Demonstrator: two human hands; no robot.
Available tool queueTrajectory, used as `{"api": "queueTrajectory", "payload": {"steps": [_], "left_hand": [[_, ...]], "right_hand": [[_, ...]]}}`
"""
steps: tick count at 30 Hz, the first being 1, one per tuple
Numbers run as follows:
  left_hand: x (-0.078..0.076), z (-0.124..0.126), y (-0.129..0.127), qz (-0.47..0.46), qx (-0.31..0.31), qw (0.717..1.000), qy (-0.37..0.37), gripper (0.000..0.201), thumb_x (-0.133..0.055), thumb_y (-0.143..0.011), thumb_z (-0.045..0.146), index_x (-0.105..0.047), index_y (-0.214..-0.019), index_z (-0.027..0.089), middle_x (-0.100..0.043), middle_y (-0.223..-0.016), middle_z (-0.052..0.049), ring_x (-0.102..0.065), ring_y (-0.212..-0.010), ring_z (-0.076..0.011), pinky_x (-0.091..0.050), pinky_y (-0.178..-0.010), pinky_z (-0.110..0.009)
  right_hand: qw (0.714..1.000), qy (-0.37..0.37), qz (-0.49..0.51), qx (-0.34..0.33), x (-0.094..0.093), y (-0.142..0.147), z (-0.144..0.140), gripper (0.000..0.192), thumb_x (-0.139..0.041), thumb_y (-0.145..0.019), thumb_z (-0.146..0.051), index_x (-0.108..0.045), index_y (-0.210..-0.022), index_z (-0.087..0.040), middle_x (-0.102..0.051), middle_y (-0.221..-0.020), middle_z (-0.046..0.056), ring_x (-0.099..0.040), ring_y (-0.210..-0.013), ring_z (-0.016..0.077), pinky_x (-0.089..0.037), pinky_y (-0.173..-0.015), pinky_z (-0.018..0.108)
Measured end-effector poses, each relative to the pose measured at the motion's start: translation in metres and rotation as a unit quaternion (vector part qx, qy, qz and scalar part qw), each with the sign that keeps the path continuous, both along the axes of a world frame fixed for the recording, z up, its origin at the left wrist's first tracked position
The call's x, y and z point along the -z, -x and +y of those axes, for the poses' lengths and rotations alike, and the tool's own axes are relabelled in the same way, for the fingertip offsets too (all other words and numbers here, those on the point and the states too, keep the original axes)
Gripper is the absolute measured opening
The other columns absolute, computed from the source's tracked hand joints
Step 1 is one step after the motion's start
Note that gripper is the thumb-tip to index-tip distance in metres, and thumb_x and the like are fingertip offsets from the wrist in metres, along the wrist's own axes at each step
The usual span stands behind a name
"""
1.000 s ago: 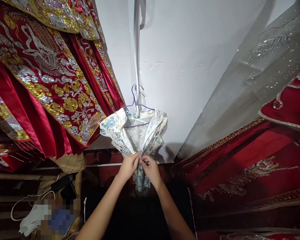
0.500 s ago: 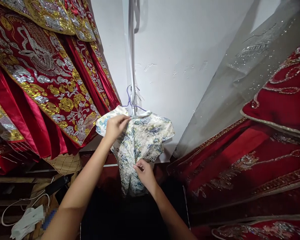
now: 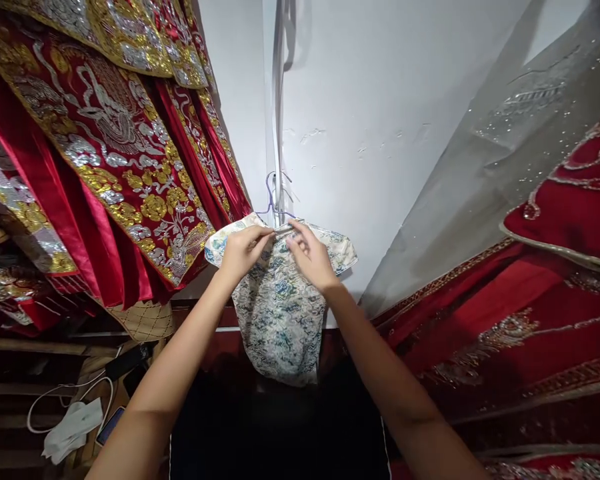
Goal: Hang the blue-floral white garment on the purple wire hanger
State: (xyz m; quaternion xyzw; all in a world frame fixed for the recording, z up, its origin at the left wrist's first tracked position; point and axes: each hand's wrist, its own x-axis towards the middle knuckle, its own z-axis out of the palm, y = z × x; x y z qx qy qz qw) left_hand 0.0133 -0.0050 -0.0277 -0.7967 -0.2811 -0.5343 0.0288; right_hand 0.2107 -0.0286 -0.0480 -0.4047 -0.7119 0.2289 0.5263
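A short-sleeved floral dress (image 3: 283, 333), cream with blue and green pattern, hangs on a purple hanger (image 3: 269, 190) in front of me. At the left side of its collar, my left hand (image 3: 240, 253) pinches the fabric between thumb and fingers. My right hand (image 3: 313, 257) has its fingers closed on the collar's right side, close to the left hand. The dress front hangs flat below both hands, and the hanger's lower part is hidden inside the garment.
Red gowns with gold and silver embroidery (image 3: 145, 167) hang at left. A sheer sparkling veil (image 3: 445, 167) and a red beaded gown (image 3: 480, 307) hang at right. Behind the hanger runs a white upright strip (image 3: 275, 100). A white tissue (image 3: 73, 427), cable and phone (image 3: 111, 427) lie lower left.
My right hand has moved up from the dress's middle to the collar. The front, previously pinched together along a centre fold, now hangs flatter. My left hand stays at the collar.
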Motion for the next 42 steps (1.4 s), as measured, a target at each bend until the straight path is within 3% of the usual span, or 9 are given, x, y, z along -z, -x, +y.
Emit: {"api": "queueTrajectory", "payload": {"steps": [4, 11, 16, 21, 24, 29, 33, 37, 42], "left_hand": [[0.016, 0.001, -0.003, -0.041, -0.015, 0.999, 0.025, 0.015, -0.062, -0.091, 0.029, -0.072, -0.093, 0.018, -0.076, -0.088, -0.006, -0.071, -0.076, -0.016, -0.056, -0.072, -0.028], [0.05, -0.001, -0.018, -0.095, -0.025, 0.994, 0.038, 0.015, -0.06, -0.092, 0.029, -0.071, -0.094, 0.019, -0.075, -0.088, -0.007, -0.071, -0.079, -0.0172, -0.057, -0.073, -0.031], [0.049, -0.002, -0.026, -0.151, -0.028, 0.988, 0.028, 0.014, -0.061, -0.091, 0.029, -0.07, -0.094, 0.019, -0.075, -0.087, -0.006, -0.071, -0.078, -0.0171, -0.058, -0.072, -0.031], [0.049, -0.01, -0.031, -0.075, -0.024, 0.997, 0.017, 0.013, -0.059, -0.092, 0.027, -0.069, -0.089, 0.019, -0.073, -0.081, -0.005, -0.068, -0.071, -0.0149, -0.052, -0.065, -0.027], [0.038, -0.011, -0.024, -0.043, -0.045, 0.998, 0.014, 0.016, -0.057, -0.093, 0.028, -0.069, -0.089, 0.018, -0.072, -0.08, -0.004, -0.066, -0.068, -0.0137, -0.049, -0.063, -0.025], [0.021, -0.014, -0.011, -0.095, -0.086, 0.992, 0.006, 0.013, -0.06, -0.092, 0.027, -0.069, -0.092, 0.018, -0.072, -0.08, -0.003, -0.063, -0.066, -0.0126, -0.049, -0.066, -0.025], [0.03, -0.017, -0.013, -0.03, -0.062, 0.998, 0.013, 0.012, -0.058, -0.092, 0.026, -0.067, -0.089, 0.019, -0.07, -0.078, -0.002, -0.062, -0.065, -0.0129, -0.046, -0.063, -0.024], [0.042, -0.017, -0.016, 0.075, -0.088, 0.993, 0.037, 0.015, -0.05, -0.093, 0.023, -0.065, -0.092, 0.019, -0.07, -0.083, -0.005, -0.064, -0.069, -0.0159, -0.045, -0.064, -0.026], [0.077, -0.036, -0.015, 0.299, -0.085, 0.936, 0.166, 0.02, -0.046, -0.092, 0.02, -0.065, -0.086, 0.02, -0.067, -0.075, -0.006, -0.062, -0.067, -0.0199, -0.044, -0.065, -0.029]], "right_hand": [[0.991, -0.07, -0.116, 0.008, -0.03, 0.003, 0.032, 0.021, -0.057, -0.091, -0.036, -0.07, -0.094, -0.019, -0.056, -0.065, -0.002, -0.048, -0.06, 0.0136, -0.036, -0.062, 0.026], [0.997, -0.042, -0.063, -0.033, -0.023, 0.009, 0.032, 0.018, -0.057, -0.088, -0.031, -0.066, -0.082, -0.017, -0.056, -0.067, -0.001, -0.048, -0.062, 0.0132, -0.036, -0.062, 0.025], [0.996, -0.035, -0.042, -0.068, -0.037, 0.006, 0.025, 0.018, -0.056, -0.087, -0.031, -0.064, -0.08, -0.017, -0.052, -0.065, -0.003, -0.045, -0.06, 0.0123, -0.034, -0.059, 0.025], [0.995, -0.023, -0.087, -0.054, -0.042, -0.001, 0.019, 0.017, -0.057, -0.085, -0.028, -0.061, -0.072, -0.017, -0.042, -0.057, -0.005, -0.039, -0.054, 0.0108, -0.03, -0.055, 0.024], [0.994, -0.029, -0.096, -0.052, -0.042, -0.001, 0.019, 0.018, -0.056, -0.085, -0.028, -0.059, -0.072, -0.018, -0.039, -0.056, -0.006, -0.036, -0.054, 0.0104, -0.028, -0.055, 0.024], [0.973, -0.073, -0.21, -0.059, -0.052, 0.002, 0.024, 0.024, -0.059, -0.087, -0.036, -0.053, -0.07, -0.019, -0.04, -0.056, -0.006, -0.034, -0.054, 0.0098, -0.023, -0.056, 0.025], [0.967, -0.056, -0.227, -0.104, -0.053, -0.001, 0.028, 0.028, -0.058, -0.09, -0.033, -0.053, -0.067, -0.018, -0.04, -0.058, -0.006, -0.034, -0.055, 0.0092, -0.022, -0.056, 0.026], [0.983, -0.036, -0.138, -0.112, -0.048, 0.003, 0.033, 0.033, -0.059, -0.09, -0.037, -0.05, -0.064, -0.018, -0.038, -0.06, -0.005, -0.035, -0.056, 0.0095, -0.025, -0.055, 0.025], [0.995, -0.088, 0.03, -0.041, -0.068, -0.01, 0.033, 0.038, -0.058, -0.091, -0.048, -0.05, -0.067, -0.019, -0.035, -0.06, -0.005, -0.034, -0.056, 0.0108, -0.027, -0.055, 0.026]]}}
